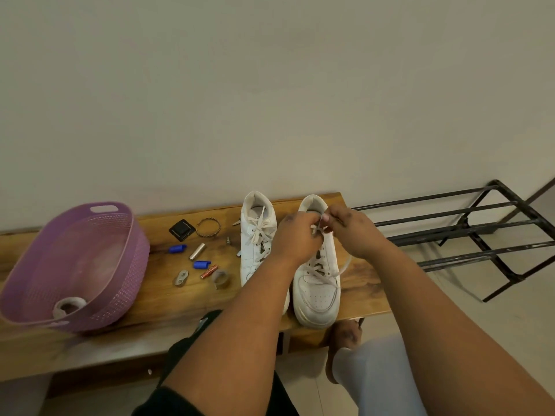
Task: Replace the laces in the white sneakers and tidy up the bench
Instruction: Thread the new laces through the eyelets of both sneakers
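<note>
Two white sneakers stand side by side on the wooden bench (pixel 168 298), toes toward me. The left sneaker (pixel 256 235) is laced, its lace ends lying loose over the tongue. Over the top eyelets of the right sneaker (pixel 318 295) both my hands meet. My left hand (pixel 295 235) pinches the white lace (pixel 322 273) near the tongue, and my right hand (pixel 351 228) pinches the lace just beside it. A loop of lace hangs off the shoe's right side.
A purple plastic basket (pixel 126 235) with a roll of tape inside sits on the bench's left. Between basket and shoes lie small items: a black square piece (pixel 181 230), a ring (pixel 208 227), blue caps (pixel 177 249), a battery (pixel 208 271), tape roll (pixel 220 278). A black metal rack (pixel 468 232) stands right.
</note>
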